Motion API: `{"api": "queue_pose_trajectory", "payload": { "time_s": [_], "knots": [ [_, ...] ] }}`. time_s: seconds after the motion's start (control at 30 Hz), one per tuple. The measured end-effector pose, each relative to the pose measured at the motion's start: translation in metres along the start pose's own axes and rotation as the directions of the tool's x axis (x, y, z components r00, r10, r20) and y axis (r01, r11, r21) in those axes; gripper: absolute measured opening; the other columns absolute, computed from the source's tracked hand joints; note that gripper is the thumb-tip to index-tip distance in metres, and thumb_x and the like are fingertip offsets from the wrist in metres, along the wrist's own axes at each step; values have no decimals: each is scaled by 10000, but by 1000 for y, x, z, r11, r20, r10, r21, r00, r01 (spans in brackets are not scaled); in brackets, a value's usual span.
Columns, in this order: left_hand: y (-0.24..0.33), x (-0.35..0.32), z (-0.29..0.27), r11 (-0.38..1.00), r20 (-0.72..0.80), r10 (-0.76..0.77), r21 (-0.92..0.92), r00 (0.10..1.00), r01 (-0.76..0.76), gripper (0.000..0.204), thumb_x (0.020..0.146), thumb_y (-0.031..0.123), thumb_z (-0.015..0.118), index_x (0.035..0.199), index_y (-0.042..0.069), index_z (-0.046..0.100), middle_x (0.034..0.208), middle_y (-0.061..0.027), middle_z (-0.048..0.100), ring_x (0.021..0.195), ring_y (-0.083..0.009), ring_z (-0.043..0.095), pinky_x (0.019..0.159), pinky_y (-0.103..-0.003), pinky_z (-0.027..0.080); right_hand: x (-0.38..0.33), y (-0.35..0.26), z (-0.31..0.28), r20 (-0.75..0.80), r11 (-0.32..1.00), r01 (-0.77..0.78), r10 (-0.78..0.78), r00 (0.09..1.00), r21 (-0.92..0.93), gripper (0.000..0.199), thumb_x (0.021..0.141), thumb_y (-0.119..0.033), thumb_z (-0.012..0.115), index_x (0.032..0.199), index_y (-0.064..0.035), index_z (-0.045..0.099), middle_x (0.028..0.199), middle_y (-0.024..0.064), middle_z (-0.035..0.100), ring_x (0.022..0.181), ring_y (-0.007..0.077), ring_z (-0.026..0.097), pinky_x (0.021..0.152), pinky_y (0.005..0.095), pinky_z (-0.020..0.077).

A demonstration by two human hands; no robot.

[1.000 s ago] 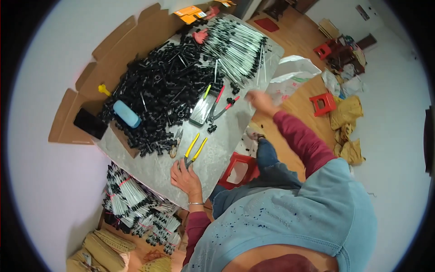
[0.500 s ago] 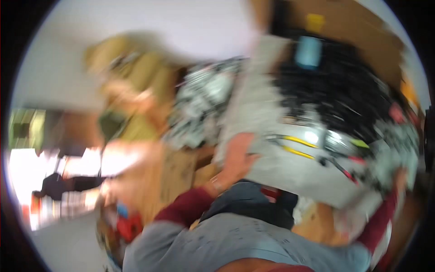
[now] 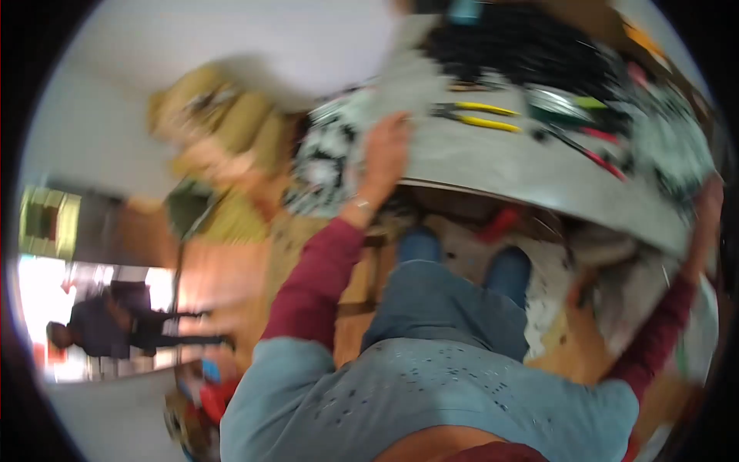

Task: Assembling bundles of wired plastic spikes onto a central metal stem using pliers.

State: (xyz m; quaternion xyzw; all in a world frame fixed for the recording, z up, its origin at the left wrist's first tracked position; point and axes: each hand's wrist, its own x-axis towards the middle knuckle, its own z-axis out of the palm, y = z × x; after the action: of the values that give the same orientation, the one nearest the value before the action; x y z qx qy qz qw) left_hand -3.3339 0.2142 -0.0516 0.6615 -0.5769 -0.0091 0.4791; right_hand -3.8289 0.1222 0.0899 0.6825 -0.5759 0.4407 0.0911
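My left hand is curled over the left edge of a table with a pale grey cover. At the table's far right side, my right hand is beside a clear plastic bag; its fingers are blurred. Yellow-handled pliers lie on the cover between my hands, and a tool with red and black handles lies to their right. Behind them is a heap of black strands or strips. A green-and-clear packet sits by the heap's near side.
Tan sacks lean by the wall at left, near a black-and-white patterned bundle. A wooden stool or bench is left of my legs. Another person is in the bright doorway. A red thing shows under the table.
The table and the tools on it have shifted away from me, both hands going with it. My legs and the floor under the table now show. The sacks have stayed in place.
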Motion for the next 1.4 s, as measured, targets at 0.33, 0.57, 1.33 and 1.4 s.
{"api": "queue_pose_trajectory", "payload": {
  "time_s": [0.33,0.57,1.33,1.4],
  "knots": [
    [123,-28,22,-60,526,127,-842,841,536,465,885,333,374,1177,-30,370,1075,-133,497,992,-198,482,829,-295,385,-187,-194,30,512,433,-587,289,809,684,133,862,-183,432,810,-68,472,624,-41,446,486,17,353,408,165,282],
    [65,-152,35,689,557,250,-677,792,259,455,848,98,417,1271,28,263,1170,-144,431,1038,-238,470,862,-310,378,-188,-159,68,552,-29,-643,542,634,766,195,868,-218,405,757,-68,457,572,-15,433,429,32,332,366,171,235],
    [49,-79,39,300,655,-255,-646,712,702,318,876,305,412,869,3,508,608,-3,400,517,-88,429,443,-216,366,-66,-102,113,592,872,365,-489,641,326,200,803,-190,439,851,-38,559,696,108,536,565,220,559,527,323,439],
    [41,-107,45,509,661,-180,-571,728,644,300,877,291,419,887,9,522,574,5,420,470,-60,395,395,-181,312,1,-58,127,363,985,-169,174,916,-46,220,784,-236,471,886,-74,578,765,124,591,620,242,582,573,348,446]
  ]
}}
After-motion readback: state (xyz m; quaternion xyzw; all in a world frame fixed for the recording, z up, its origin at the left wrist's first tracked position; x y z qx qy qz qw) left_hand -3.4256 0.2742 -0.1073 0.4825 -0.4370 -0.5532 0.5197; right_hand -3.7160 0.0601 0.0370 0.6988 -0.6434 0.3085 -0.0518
